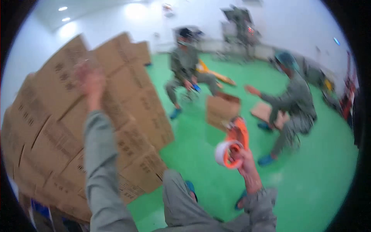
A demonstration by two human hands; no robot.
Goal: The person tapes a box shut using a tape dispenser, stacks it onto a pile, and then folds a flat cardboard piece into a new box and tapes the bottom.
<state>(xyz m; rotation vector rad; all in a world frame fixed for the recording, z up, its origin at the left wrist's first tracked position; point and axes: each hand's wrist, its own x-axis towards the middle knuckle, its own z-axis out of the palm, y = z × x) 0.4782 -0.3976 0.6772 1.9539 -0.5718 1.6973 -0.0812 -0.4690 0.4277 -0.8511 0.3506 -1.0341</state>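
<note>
My right hand (pixel 243 160) is closed around an orange tape dispenser (pixel 239 135) with a wide roll of tape (pixel 223 154) on its near side. It is held out in front of my right knee, above the green floor. My left arm reaches up and forward, so that my left hand (pixel 92 79) appears in front of the tall stack of brown cardboard boxes (pixel 58 137). Motion smears the left fingers; whether they touch a box or pinch something cannot be made out. Dark print marks the sides of the boxes.
Two people in grey work clothes sit ahead: one person (pixel 186 63) at the centre, another (pixel 295 96) at the right. Between them stands an open carton (pixel 222 110), with a flat cardboard piece (pixel 264 112) nearby. A yellow pallet jack (pixel 216 74) and machinery (pixel 239 27) stand behind.
</note>
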